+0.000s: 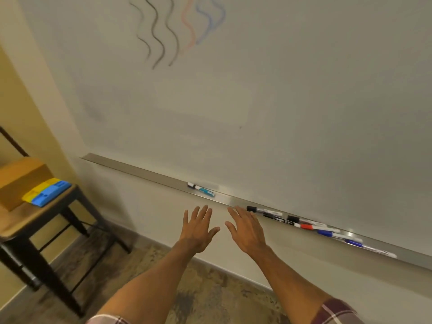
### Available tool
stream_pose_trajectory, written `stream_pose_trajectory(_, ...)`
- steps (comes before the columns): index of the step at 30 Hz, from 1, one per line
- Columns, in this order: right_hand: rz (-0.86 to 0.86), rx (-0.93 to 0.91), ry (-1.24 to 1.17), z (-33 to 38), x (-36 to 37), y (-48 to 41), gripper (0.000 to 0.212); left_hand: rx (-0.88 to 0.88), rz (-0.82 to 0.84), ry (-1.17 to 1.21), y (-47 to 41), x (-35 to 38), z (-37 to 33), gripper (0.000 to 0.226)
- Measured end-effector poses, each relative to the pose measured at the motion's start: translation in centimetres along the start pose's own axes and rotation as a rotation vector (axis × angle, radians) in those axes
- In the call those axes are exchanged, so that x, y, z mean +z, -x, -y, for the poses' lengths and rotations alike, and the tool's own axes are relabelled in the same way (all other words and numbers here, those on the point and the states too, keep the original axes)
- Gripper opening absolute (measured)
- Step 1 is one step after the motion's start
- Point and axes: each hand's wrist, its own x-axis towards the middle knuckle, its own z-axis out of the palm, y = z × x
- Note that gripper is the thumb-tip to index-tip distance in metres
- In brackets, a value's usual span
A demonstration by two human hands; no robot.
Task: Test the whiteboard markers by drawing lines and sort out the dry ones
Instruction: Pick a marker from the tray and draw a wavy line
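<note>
A whiteboard (pixel 280 101) fills the wall, with several wavy test lines (pixel 173 29) in black, red and blue near its top. Along its metal tray (pixel 140 170) one marker with a teal label (pixel 201 189) lies alone. Further right lies a group of several markers (pixel 308 226) with black, red and blue caps. My left hand (pixel 198 228) and my right hand (pixel 245 228) hover below the tray with fingers spread, holding nothing. The right hand's fingertips are close to the leftmost black-capped marker (pixel 257 209).
A small wooden table (pixel 46 209) with black legs stands at the left, carrying a cardboard box (pixel 21 178) and yellow and blue erasers (pixel 46 191). A baseboard and patterned floor (pixel 210 288) run below the wall.
</note>
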Motion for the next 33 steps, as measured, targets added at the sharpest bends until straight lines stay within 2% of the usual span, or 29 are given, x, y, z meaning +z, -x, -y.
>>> stream_pose_trajectory(8,-0.013,-0.024,0.018,8.5,2.0,-5.4,0.056,-0.030,-0.018,0.007,-0.2,-1.0,10.4,0.072)
stream_pose_trajectory(14,0.001,-0.033,0.030,12.6,3.2,-8.9,0.056,-0.062,-0.020,0.011,-1.7,-1.2,15.6,0.075)
stream_pose_trajectory(20,0.032,-0.023,0.027,13.4,4.9,-12.2,0.055,-0.047,-0.007,0.007,-5.4,-1.1,17.3,0.073)
stream_pose_trajectory(26,-0.014,-0.021,0.001,12.0,7.2,-16.7,0.050,-0.006,-0.009,0.032,-10.3,-0.4,18.3,0.073)
stream_pose_trajectory(33,0.006,0.011,0.003,11.3,9.4,-20.3,0.047,0.011,0.095,0.029,-15.0,1.0,18.4,0.072)
